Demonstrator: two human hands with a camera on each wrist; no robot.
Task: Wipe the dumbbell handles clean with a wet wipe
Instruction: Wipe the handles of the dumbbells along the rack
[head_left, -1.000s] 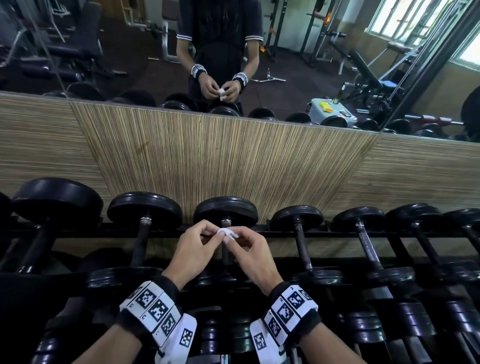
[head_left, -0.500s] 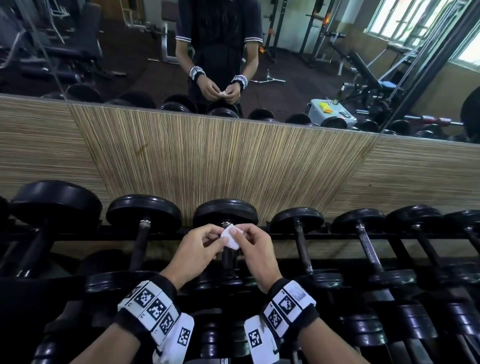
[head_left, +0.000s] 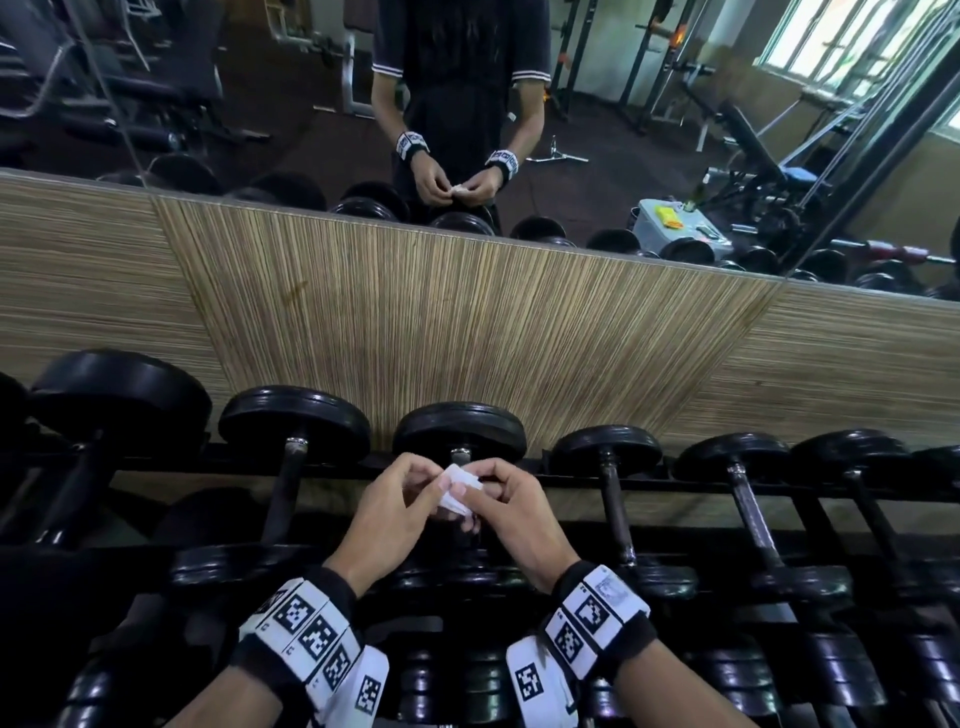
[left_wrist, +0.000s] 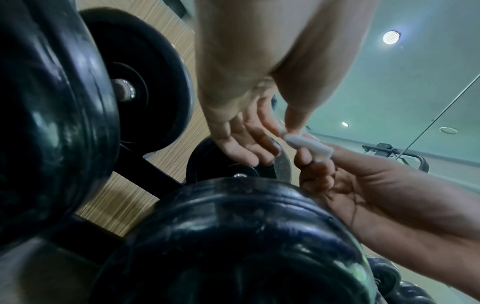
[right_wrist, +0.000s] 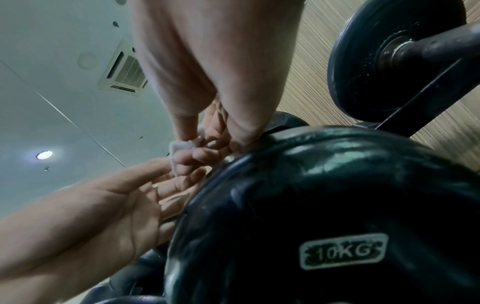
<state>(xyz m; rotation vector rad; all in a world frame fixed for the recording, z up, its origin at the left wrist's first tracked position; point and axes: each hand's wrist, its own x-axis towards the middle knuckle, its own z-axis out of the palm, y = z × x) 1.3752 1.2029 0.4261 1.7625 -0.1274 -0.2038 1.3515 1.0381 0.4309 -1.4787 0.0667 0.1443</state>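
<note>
At centre frame, above the dumbbell handle (head_left: 460, 457), my left hand (head_left: 395, 512) and right hand (head_left: 517, 512) pinch the folded wet wipe (head_left: 460, 491), readying it; next I should probably wrap it round that handle.

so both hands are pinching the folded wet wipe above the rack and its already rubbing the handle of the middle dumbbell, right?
Not quite. Both the left hand and right hand do pinch the wet wipe above the rack, but the head view shows it held up between the fingertips, not rubbing the middle dumbbell's handle.
</note>
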